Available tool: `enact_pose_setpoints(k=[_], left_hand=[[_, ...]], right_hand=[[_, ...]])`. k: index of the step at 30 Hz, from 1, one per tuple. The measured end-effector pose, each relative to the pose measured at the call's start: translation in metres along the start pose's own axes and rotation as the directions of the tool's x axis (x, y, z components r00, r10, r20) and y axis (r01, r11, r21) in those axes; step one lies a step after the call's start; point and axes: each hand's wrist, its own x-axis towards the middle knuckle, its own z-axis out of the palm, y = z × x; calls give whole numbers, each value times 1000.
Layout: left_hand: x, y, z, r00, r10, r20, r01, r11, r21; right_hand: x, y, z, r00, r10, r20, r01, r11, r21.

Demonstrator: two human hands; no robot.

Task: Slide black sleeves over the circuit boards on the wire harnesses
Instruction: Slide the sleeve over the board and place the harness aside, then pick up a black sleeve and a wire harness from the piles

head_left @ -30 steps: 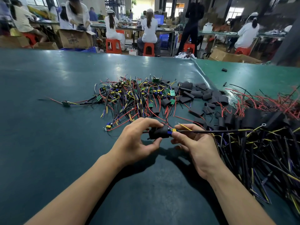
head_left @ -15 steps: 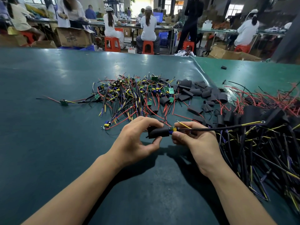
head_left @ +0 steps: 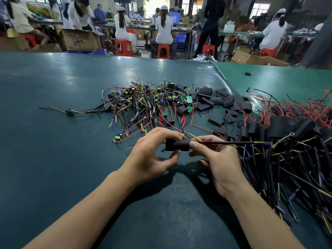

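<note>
Item held: one flat black sleeve of soft tubing (head_left: pixel 177 145), lying level just above the dark green table mat (head_left: pixel 53 159), in front of the landmark heap, a tangle of unsleeved wire harnesses with small green circuit boards and red, yellow and black leads (head_left: pixel 147 105). Left hand (head_left: pixel 152 155): fingers curled over the sleeve's top, thumb beneath, gripping it. Right hand (head_left: pixel 217 159): thumb and forefinger pinched on the thin black lead bundle (head_left: pixel 233 142) where it leaves the sleeve's right end; the bundle runs level to the right. The board inside the sleeve is hidden. Right of the heap, touching it: a scatter of loose black sleeves (head_left: pixel 215 101). Further right of the heap: a pile of finished sleeved harnesses, black with red and yellow leads (head_left: pixel 287 141). Left of the heap, apart: a single harness with a bare green board (head_left: pixel 70 112). In front of the heap, near the left hand: a small board with a blue and yellow part (head_left: pixel 117 137). Beyond the heap: seated workers on red stools (head_left: pixel 163 29).
</note>
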Motion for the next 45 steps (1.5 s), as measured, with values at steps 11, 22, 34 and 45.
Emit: enact_pose_setpoints(k=[11,22,34,45], left_hand=[[1,0,1,992,94,-85,-92,996,19],[-6,-28,-2,927,-340,-157,370,762,532],[-5,-36,-6,807,-529,-262,589,690,422],[-10,-61,-31,626,-698,-348,746,404,530]], right_hand=[[-6,4,4,986,-132,98,154,952,-266],[12,-16,-19,915,18,-404,69,977,200],[6,-1,-8,969,-80,-232,49,990,-135],[5,14,-8,978,-200,-66,149,878,-454]])
